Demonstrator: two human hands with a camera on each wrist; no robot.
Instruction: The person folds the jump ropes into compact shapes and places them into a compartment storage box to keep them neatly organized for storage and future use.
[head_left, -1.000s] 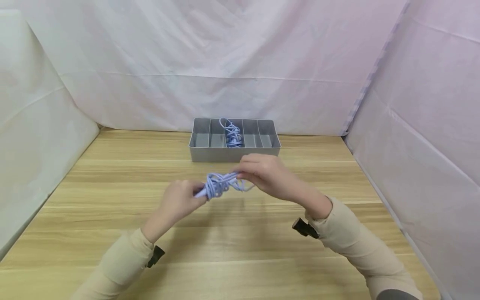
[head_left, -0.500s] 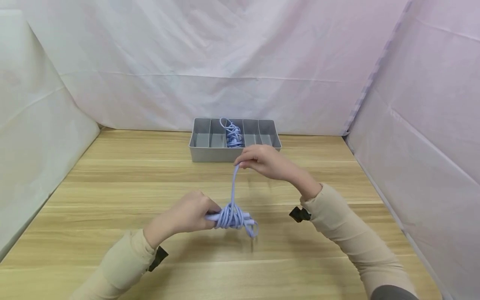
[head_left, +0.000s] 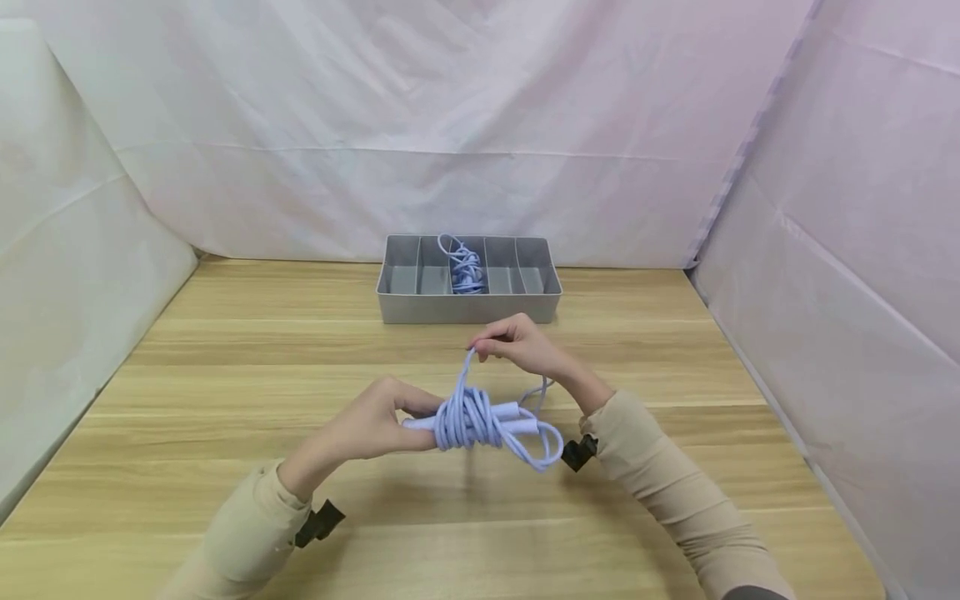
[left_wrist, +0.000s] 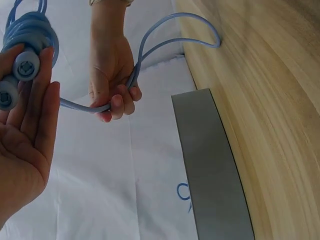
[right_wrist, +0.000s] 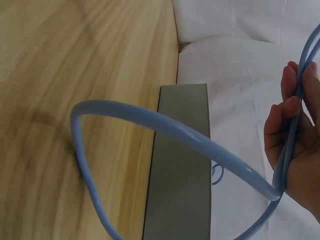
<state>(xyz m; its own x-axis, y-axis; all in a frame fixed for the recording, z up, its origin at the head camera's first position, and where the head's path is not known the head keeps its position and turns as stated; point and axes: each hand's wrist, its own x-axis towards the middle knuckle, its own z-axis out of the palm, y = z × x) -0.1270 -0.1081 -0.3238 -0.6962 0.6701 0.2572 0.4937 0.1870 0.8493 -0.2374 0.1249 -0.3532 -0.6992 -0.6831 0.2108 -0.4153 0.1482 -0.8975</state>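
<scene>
A light blue jump rope point(head_left: 468, 419) is held up over the table, its cord wound several times round its two handles point(head_left: 522, 426). My left hand point(head_left: 378, 425) grips the handles near one end, and the round handle ends point(left_wrist: 26, 65) face the left wrist view. From the far end of the bundle a small cord loop sticks out. Above and to the right, my right hand point(head_left: 522, 346) pinches the doubled cord running up from the windings. The cord's loose tail point(right_wrist: 165, 127) hangs as a loop below that hand, large in the right wrist view.
A grey divided box point(head_left: 468, 309) stands beyond the hands at the table's back. Its middle compartment contains another bundled blue rope point(head_left: 467, 271), with a loop poking above the rim. White cloth point(head_left: 420, 192) walls off the back and both sides of the wooden table point(head_left: 247, 383).
The left hand has swung the bundle down and rightward from its earlier tilted position. More cord is wrapped round the handles, and the right hand has circled it, now pulling cord upward.
</scene>
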